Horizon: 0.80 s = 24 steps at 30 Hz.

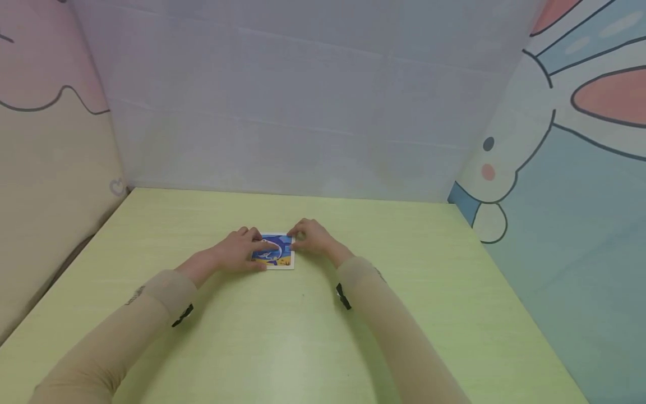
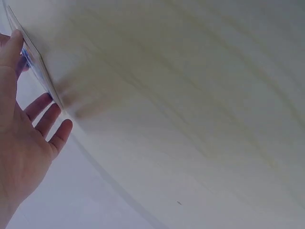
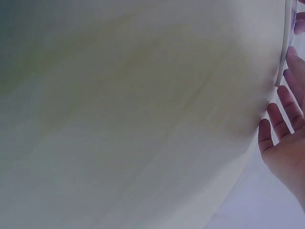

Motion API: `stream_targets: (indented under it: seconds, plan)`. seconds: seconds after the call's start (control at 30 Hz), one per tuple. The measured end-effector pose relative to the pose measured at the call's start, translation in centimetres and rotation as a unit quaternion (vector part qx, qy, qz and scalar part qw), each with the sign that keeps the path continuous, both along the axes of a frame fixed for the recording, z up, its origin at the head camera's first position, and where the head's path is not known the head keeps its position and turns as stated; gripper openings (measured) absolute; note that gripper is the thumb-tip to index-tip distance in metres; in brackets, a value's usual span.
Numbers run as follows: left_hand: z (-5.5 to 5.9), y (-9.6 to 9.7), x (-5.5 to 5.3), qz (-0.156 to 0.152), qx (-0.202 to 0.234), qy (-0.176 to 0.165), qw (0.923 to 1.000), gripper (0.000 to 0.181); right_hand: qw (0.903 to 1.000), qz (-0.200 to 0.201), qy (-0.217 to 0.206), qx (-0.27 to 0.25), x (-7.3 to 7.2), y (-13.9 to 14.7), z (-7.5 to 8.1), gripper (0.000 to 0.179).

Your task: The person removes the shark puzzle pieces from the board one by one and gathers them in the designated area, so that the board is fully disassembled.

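Observation:
A small square picture board (image 1: 282, 259) lies flat on the table, showing a blue dolphin over yellow sand inside a white border. My left hand (image 1: 237, 249) spans its left part, thumb along the near edge and other fingers toward the far edge. The index finger reaches over the picture. At the upper right corner, my right hand (image 1: 313, 238) touches the board with thumb and index finger apart. In the left wrist view the board (image 2: 42, 69) appears nearly edge-on. The right wrist view shows its thin side (image 3: 284, 52), with several loosely extended fingers beside it.
The pale yellow-green table (image 1: 303, 336) reaches back to a plain whitish back panel (image 1: 303, 112). A cartoon-printed panel (image 1: 570, 241) borders the right side, and another (image 1: 50, 185) borders the left. Beige sleeves with dark straps near the wrists cover both forearms.

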<state>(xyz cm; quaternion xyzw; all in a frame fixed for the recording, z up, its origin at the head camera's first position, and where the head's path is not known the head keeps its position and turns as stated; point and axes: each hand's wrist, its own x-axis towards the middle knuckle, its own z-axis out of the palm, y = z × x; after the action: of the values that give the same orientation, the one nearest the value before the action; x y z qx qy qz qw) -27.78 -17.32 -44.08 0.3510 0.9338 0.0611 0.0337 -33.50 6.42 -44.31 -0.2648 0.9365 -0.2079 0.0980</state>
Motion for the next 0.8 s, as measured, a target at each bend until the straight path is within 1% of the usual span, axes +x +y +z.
stream_targets:
  seconds: [0.2,0.27,0.33,0.47,0.6,0.67,0.8]
  plan:
    - [0.0,0.2,-0.2,-0.019,-0.054,0.007,0.9983,0.055,0.9998,-0.008,-0.005,0.016,0.0,-0.1,0.2,0.040]
    - [0.1,0.2,-0.2,-0.019,-0.063,0.006,0.9978,0.055,0.9997,-0.009,-0.007,0.020,-0.1,-0.2,0.3,0.040]
    - [0.2,0.2,-0.1,-0.018,-0.062,0.005,0.9979,0.055,0.9997,-0.008,-0.010,0.019,-0.1,-0.2,0.4,0.039]
    - [0.1,0.1,-0.3,-0.023,-0.039,-0.015,0.9988,0.055,0.9996,-0.010,-0.020,0.015,-0.1,-0.1,0.5,0.038]
    - [-0.5,-0.1,-0.6,-0.037,-0.008,-0.037,0.9986,0.054,0.9994,-0.016,-0.029,0.014,-0.1,-0.1,0.5,0.036]
    - [-0.7,-0.2,-0.7,-0.042,0.004,-0.042,0.9982,0.054,0.9992,-0.020,-0.032,0.011,-0.1,-0.2,0.5,0.035]
    - [-0.8,-0.3,-0.7,-0.040,0.016,-0.053,0.9977,0.056,0.9986,-0.030,-0.042,0.005,0.1,-0.4,0.7,0.034]
